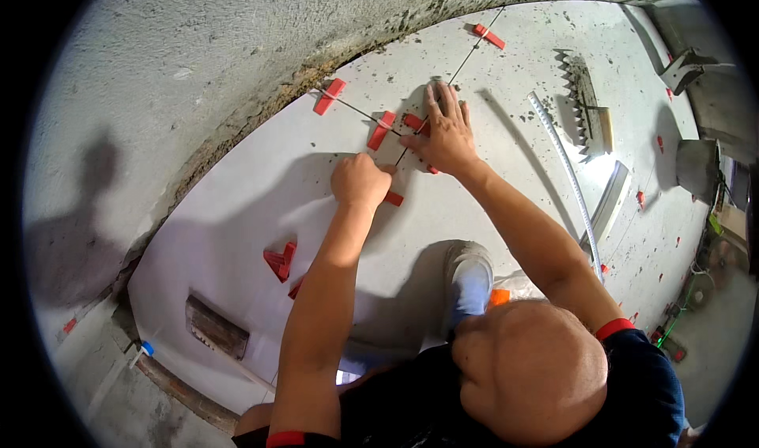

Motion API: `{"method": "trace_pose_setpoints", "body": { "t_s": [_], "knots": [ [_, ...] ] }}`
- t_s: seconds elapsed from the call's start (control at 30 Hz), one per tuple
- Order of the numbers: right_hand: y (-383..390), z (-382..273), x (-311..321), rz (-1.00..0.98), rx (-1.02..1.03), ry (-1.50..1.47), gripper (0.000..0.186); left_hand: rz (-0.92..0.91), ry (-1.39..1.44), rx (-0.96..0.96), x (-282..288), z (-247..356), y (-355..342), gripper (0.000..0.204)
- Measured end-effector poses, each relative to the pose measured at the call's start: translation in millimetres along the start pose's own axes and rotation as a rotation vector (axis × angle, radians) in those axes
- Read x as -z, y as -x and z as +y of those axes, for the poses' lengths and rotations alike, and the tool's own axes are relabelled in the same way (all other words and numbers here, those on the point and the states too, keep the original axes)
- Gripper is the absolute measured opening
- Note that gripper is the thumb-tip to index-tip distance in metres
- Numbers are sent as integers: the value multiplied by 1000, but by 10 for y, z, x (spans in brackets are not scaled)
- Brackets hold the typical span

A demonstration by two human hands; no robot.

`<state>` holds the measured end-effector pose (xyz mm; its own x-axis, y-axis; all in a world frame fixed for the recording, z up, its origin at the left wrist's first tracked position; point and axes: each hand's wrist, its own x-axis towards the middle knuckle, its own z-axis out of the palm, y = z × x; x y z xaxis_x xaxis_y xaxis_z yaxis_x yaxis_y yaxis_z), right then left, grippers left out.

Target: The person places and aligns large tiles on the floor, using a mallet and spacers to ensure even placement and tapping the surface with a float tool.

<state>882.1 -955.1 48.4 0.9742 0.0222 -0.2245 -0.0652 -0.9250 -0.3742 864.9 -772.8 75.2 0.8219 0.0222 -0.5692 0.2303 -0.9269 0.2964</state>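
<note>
Pale grey floor tiles [237, 211] lie before me, with thin dark joints crossing between my hands. My left hand [360, 181] is curled into a fist just left of the joint, its thumb toward the seam; whatever it may hold is hidden. A red tile levelling wedge [394, 199] shows just below it. My right hand [452, 141] rests on the tile with fingers stretched out, partly over another red wedge [416, 123]. To their left, a red wedge [381, 131] sits across the joint, and a further wedge [330, 97] stands near the wall.
A rough concrete wall [198, 52] bounds the tiles at upper left. On the right lie a notched trowel [583, 92], a white measuring strip [563, 151] and a metal bar [609, 203]. Loose red wedges [280, 261] and a wooden-looking block [216, 326] lie left. My shoe [470, 260] is on the tiles.
</note>
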Motion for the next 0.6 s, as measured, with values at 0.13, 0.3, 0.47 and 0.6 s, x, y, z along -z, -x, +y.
{"method": "trace_pose_setpoints", "body": {
  "t_s": [0.13,0.3,0.47,0.6],
  "knots": [
    [57,320,137,-19,196,95,83,45,-2,-10,-28,-9,9,37],
    [299,453,292,-129,225,71,70,88,18,-8,-102,-12,8,53],
    [729,126,357,-94,232,-55,57,171,291,-177,-36,-421,-70,56],
    [908,-231,263,-80,403,-127,58,497,245,-301,125,-1293,196,20]
  ]
}}
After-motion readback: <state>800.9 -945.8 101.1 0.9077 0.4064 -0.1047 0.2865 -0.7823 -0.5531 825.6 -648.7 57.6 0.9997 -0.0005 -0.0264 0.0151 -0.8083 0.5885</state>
